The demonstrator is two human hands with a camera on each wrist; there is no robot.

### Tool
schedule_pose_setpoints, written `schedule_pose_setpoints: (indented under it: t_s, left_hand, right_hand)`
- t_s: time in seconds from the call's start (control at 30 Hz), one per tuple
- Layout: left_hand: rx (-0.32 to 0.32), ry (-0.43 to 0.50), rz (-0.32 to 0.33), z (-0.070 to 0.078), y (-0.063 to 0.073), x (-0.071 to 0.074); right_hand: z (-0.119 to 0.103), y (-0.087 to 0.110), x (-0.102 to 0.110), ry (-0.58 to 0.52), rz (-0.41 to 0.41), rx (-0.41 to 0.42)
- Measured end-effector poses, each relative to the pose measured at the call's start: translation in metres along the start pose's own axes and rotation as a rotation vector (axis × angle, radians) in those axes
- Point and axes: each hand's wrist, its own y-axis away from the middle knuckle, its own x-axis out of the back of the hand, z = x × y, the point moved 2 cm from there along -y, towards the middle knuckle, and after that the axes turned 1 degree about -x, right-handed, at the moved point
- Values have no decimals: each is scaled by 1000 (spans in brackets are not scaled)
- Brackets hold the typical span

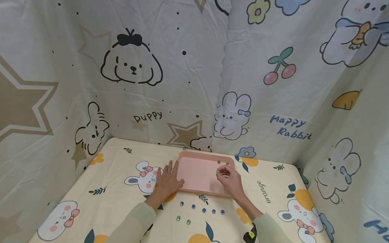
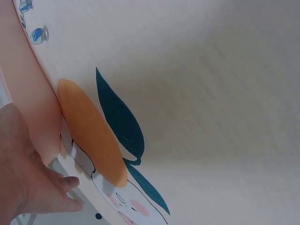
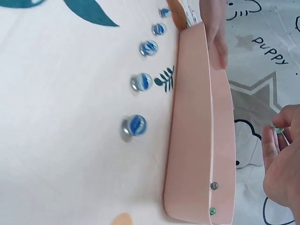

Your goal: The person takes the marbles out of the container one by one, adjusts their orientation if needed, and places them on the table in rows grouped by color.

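A pink tray [image 1: 197, 172] lies on the table, with two small marbles [image 1: 223, 162] in its far right corner. My right hand [image 1: 231, 182] is over the tray's right side, pinching a green marble [image 3: 278, 129] between thumb and fingertips. At the tray's left edge rests my left hand [image 1: 169, 179], its fingers extended and its thumb at the rim. In front of the tray, several blue marbles [image 1: 204, 210] form a slanting row. Nearer to me sit two green marbles [image 1: 183, 220], side by side.
A cream tablecloth [image 1: 115, 195] printed with rabbits, oranges and leaves covers the table. Patterned curtains [image 1: 188, 74] hang behind the table and along both sides, close to its edges.
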Motion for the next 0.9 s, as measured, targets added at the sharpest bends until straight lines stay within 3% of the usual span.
schedule_pose_setpoints:
  t_s: [0.47,0.9]
  left_hand:
    - [-16,-17,8,-4,1,-4]
    - [-27,-141,38,-2,-2,-2]
  right_hand:
    - [-11,48,-6,-93,-136,64]
    - [-7,81,-22,-92,-295,-32]
